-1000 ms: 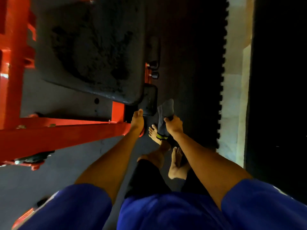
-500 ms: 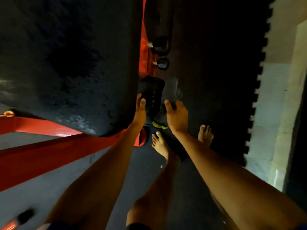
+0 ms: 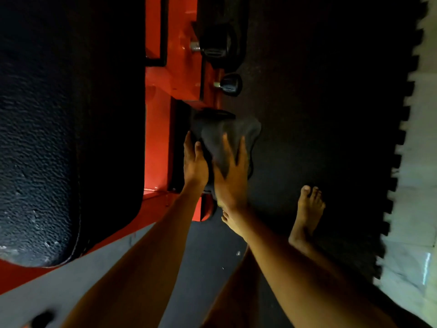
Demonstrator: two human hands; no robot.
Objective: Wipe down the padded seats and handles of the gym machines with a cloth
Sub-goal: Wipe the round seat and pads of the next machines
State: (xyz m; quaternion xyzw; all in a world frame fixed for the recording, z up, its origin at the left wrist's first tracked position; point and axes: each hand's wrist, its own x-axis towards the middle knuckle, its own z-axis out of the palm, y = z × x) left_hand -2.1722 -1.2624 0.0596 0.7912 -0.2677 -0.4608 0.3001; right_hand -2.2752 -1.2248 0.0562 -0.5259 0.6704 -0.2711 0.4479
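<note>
A big black padded seat (image 3: 59, 138) with a pebbled skin filled the view's 9 o'clock side. Dark rubber matting (image 3: 319, 102) covered the floor toward 2 o'clock, its toothed edge meeting pale tiles (image 3: 416, 209) at 3 o'clock. An orange steel frame (image 3: 160, 138) ran along the seat's 3 o'clock edge, from 12 o'clock down to the middle, then slanted off toward 8 o'clock. Two bare forearms reached in from 6 o'clock, and a bare foot (image 3: 308, 209) stood on the matting at 4 o'clock of the hands. Near the middle a small black pad (image 3: 212, 114) stuck out from the frame, and the grey cloth (image 3: 236, 133) lay draped over it, bunched and hanging toward 3 o'clock. The right hand (image 3: 233, 181) lay on the cloth with thumb and fingers straight and spread, pressing it against the pad; most of the cloth sat at the hand's 12 o'clock, a fold reaching back between thumb and forefinger. The left hand (image 3: 195, 162), just beside it at 9 o'clock, rested with straight fingers along the pad's side, touching the cloth's edge. Two black knobs, one larger (image 3: 215, 47) and one smaller (image 3: 230, 84), stood at 12 o'clock of the cloth.
</note>
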